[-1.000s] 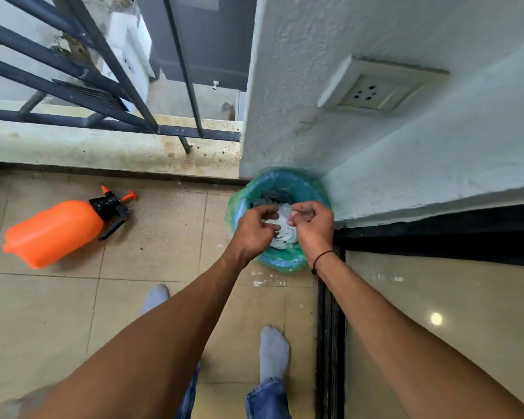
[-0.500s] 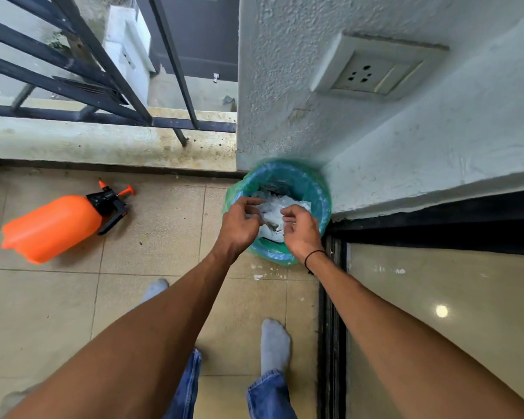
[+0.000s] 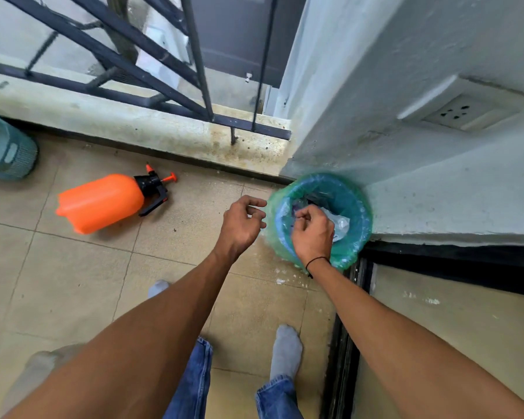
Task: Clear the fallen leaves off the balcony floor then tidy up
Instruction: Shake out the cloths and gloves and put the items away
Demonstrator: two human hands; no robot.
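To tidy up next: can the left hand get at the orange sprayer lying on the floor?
Probably yes: the left hand holds nothing, and only bare tiles lie between it and the orange sprayer.

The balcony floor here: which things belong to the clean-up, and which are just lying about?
In use:
- lined bin in the corner
- right hand over its opening
- left hand beside its rim

Lying about:
- orange spray bottle, on its side
- teal basket, far left

Floor: we saw beige tiles (image 3: 82, 285).
Sprayer: an orange spray bottle (image 3: 100, 201) lay on its side.
Bin: a green-lined waste bin (image 3: 357, 237) stood in the wall corner.
Basket: a teal basket (image 3: 6, 149) stood at far left.
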